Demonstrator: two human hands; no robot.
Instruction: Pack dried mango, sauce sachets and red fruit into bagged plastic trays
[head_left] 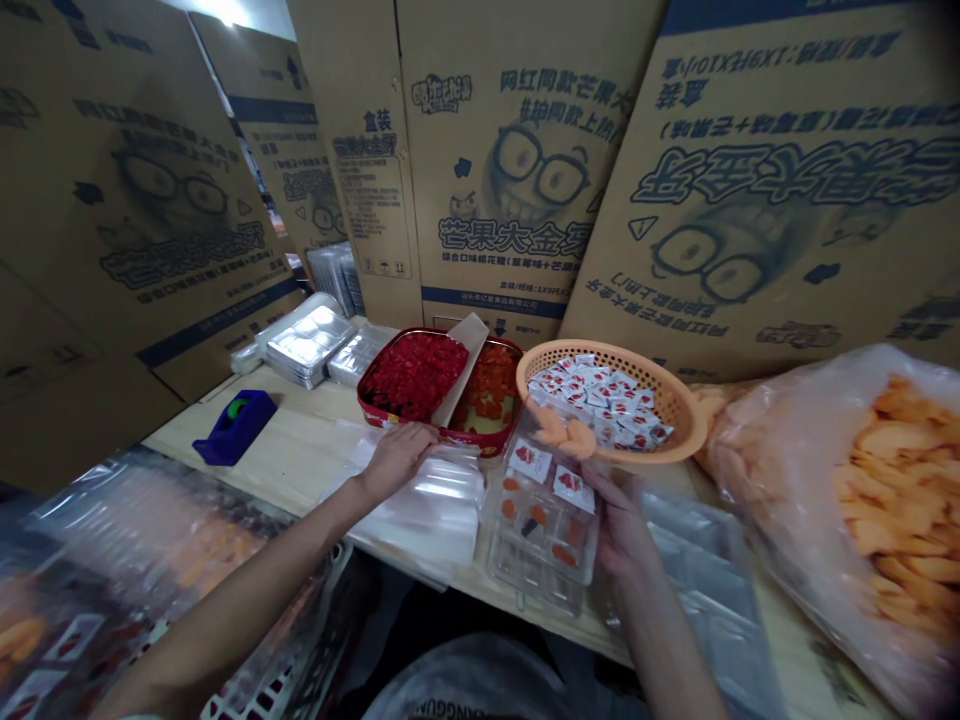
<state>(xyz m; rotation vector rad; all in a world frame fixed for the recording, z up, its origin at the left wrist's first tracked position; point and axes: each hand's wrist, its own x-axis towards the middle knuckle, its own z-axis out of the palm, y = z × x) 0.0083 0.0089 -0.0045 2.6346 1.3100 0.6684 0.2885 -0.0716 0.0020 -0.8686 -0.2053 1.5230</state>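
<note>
Head view, looking down along a pale wooden counter (pixel 300 420) backed by upright printed cardboard cartons (pixel 517 160). The left hand (pixel 397 462) lies open, fingers spread and nearly flat, resting on a pile of clear plastic sleeves (pixel 424 505) and gripping nothing. Its fingertips are just beside a red tin tray (pixel 367 405), which holds red pieces (pixel 412 375) and orange pieces (pixel 487 395), parted by a cardboard strip (pixel 466 365). The right hand (pixel 619 520) is raised and half closed, with a small cluster of orange pieces (pixel 564 433) at its fingertips; motion blur softens them, but they look pinched. Just below sits a clear compartment tray (pixel 532 580), partly filled with orange pieces and 2 red-and-white sachets (pixel 551 475). Behind the cluster, an orange plastic basket (pixel 679 400) is heaped with small sachets (pixel 600 400). A large clear bag of orange slices (pixel 900 500) lies at the counter's right edge. Stacked foil trays (pixel 304 345) stand toward the back left corner, and a blue tape dispenser (pixel 236 427) sits near the left edge.
</note>
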